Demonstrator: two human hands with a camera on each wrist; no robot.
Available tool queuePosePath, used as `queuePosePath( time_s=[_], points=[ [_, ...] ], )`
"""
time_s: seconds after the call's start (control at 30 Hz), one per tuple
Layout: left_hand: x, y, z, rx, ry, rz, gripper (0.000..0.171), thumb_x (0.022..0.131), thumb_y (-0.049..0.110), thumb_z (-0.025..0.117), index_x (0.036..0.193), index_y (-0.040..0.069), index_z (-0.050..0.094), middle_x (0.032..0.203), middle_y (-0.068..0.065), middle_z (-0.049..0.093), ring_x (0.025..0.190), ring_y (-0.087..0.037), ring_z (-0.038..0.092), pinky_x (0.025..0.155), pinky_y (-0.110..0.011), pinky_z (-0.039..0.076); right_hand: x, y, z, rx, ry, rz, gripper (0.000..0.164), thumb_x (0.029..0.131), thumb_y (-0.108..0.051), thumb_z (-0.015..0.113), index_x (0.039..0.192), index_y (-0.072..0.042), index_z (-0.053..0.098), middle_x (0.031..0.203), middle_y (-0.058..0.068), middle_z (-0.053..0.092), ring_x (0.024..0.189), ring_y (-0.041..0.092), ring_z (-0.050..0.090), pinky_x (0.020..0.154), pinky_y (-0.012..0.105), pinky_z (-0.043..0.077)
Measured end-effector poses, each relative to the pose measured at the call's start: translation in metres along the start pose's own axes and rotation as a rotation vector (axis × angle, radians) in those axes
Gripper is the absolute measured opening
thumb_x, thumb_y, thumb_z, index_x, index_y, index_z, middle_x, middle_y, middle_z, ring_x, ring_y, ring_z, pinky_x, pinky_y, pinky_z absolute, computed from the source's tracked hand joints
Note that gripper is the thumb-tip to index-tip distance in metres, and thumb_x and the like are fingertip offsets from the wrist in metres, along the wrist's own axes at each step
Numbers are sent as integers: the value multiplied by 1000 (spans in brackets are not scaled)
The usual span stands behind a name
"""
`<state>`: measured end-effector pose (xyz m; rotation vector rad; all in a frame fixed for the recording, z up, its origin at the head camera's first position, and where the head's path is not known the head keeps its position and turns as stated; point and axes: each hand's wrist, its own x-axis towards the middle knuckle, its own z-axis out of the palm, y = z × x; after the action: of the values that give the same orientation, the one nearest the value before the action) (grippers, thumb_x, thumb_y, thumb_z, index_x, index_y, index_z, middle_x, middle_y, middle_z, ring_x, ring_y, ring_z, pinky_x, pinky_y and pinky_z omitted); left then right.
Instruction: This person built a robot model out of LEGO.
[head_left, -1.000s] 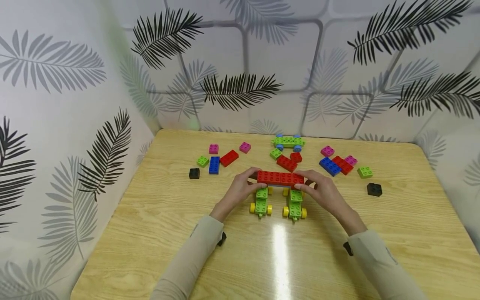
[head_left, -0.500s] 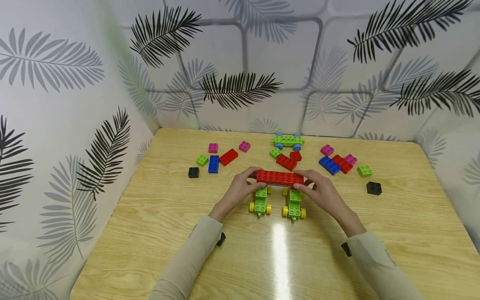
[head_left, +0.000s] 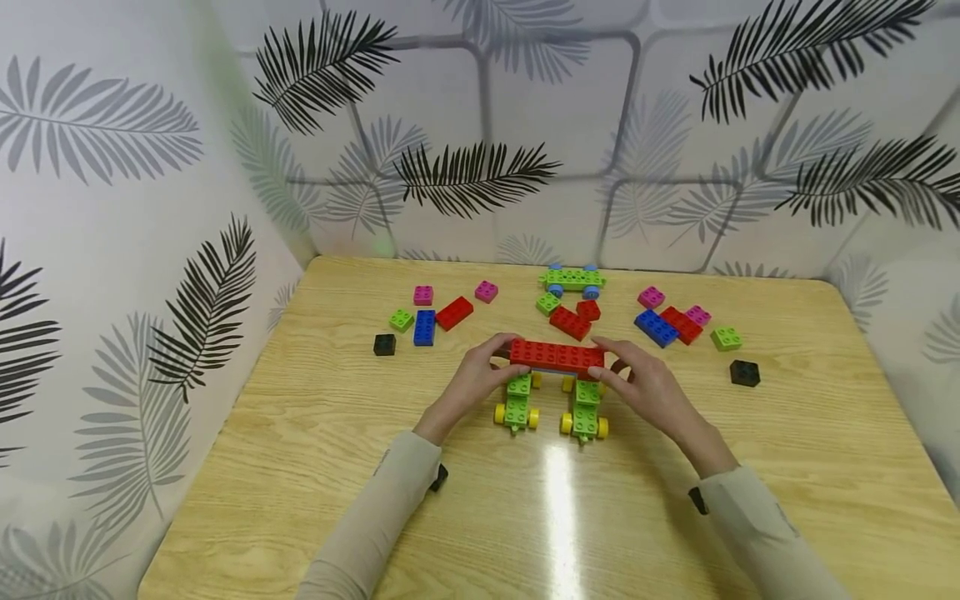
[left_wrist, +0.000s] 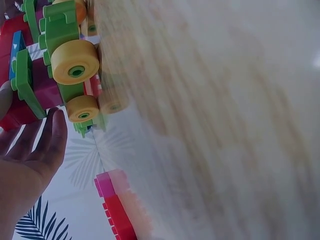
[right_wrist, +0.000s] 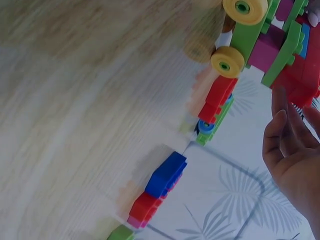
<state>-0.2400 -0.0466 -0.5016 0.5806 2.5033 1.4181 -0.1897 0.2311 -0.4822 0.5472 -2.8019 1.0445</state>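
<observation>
At the red beam, already spanning two yellow-wheeled cars, left hand and right hand clamp fingers on its ends, while loose bricks beyond it lie unattached.

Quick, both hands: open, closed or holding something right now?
Left hand: holding the left end of the red brick span.
Right hand: holding the right end of the red brick span.

Left hand and right hand grip opposite ends of red bricks above two yellow-wheeled green bases.
</observation>
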Motion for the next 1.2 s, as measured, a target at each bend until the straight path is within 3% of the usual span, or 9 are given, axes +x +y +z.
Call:
queuePosePath(
  time_s=[0.2,0.37,0.5,0.63,0.77,0.9,1.07,1.2],
  points=[
    [-1,-1,-2,3,-9,4,46,91,27,67,133,14,53,122,-6,61,112,-22,56,88,-36,51,-8,19,-26,-38,89,44,44,101,-30,52,136,-5,52,127,16,58,96,29,61,73,42,51],
    [0,0,-2,6,-15,5,46,91,26,67,133,13,53,122,-6,61,112,-22,56,88,-37,51,-27,48,-59,-86,167,125,42,101,-27,52,131,1,55,123,23,57,97,35,58,75,51,50],
    [-1,0,-2,22,-20,-8,49,91,26,68,135,11,52,123,-6,61,113,-23,56,89,-38,50,-45,73,-84,-127,147,201,42,100,-25,54,130,5,54,125,29,54,102,43,55,79,60,47],
    [-1,0,-2,30,-19,-19,49,91,26,68,135,12,52,124,-6,61,113,-23,56,90,-38,50,-60,96,-98,-176,67,272,49,99,-26,57,133,8,49,130,36,47,112,53,45,87,66,37],
    [0,-1,-3,23,-19,-14,49,91,25,68,135,12,51,124,-6,61,113,-23,56,90,-38,50,-70,110,-101,-176,-7,297,57,96,-28,61,136,9,45,133,39,42,118,59,36,92,69,30],
    [0,-2,-3,17,-25,-19,49,91,26,68,135,13,51,125,-6,60,113,-23,56,90,-38,50,-73,117,-98,-176,-34,272,56,91,-20,68,134,9,47,132,39,44,116,60,39,90,69,33],
    [-1,-2,-3,15,-22,-16,48,91,26,68,135,13,52,125,-6,60,112,-23,57,91,-37,50,-72,124,-92,-201,-6,229,49,85,-8,73,126,9,54,122,37,52,98,52,55,78,63,43],
    [0,-3,-3,12,-24,-8,47,91,26,68,134,14,53,124,-5,61,112,-22,57,90,-36,50,-70,128,-88,-219,26,219,44,83,-6,74,122,8,58,113,33,56,86,43,59,70,56,46]
  ],
)
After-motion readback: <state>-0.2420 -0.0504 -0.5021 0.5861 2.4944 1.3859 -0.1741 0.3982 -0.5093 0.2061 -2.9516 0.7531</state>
